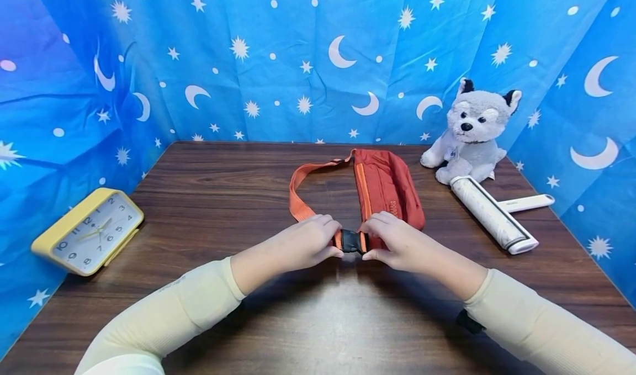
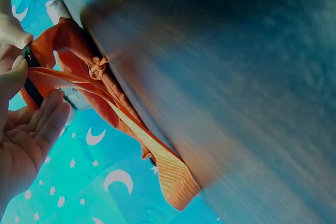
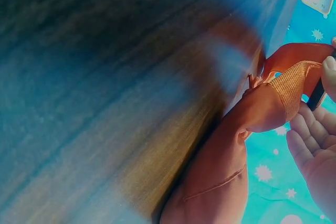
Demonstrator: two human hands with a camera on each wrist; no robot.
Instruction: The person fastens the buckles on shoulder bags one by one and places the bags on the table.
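Note:
A rust-red waist bag (image 1: 390, 184) with an orange zip lies on the table, its orange strap (image 1: 300, 193) looping out to the left. In front of the bag, a black side-release buckle (image 1: 353, 241) spans the gap between both hands, its halves together in the head view. The left hand (image 1: 309, 242) pinches the buckle's left end, thumb nearest the viewer. On the other end, the right hand (image 1: 397, 242) has the same pinch between thumb and fingers. In the left wrist view the webbing (image 2: 173, 179) trails away from the buckle (image 2: 33, 90) toward the tabletop.
At the left edge stands a yellow alarm clock (image 1: 94, 231). A grey plush dog (image 1: 474, 126) sits at the back right, and a white lint roller (image 1: 489, 215) with its handle pointing right lies before it. A blue star-and-moon curtain (image 1: 278, 77) encloses the brown table (image 1: 218, 181).

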